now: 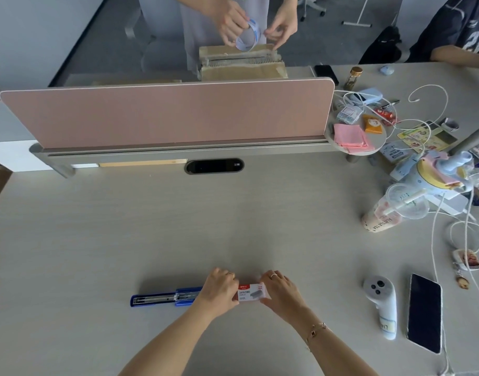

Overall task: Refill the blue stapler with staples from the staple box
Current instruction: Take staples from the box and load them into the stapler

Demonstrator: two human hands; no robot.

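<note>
The blue stapler lies opened out flat on the pale table, its metal staple channel facing up and its right end hidden behind my left hand. A small pink and red staple box is held just right of it, above the table. My left hand grips the box's left end. My right hand grips its right end. The box looks closed and no loose staples show.
A grey handheld controller and a dark phone lie to the right. Cups, white cables and small clutter crowd the far right. A pink desk divider stands across the back, where another person handles tape over a cardboard box.
</note>
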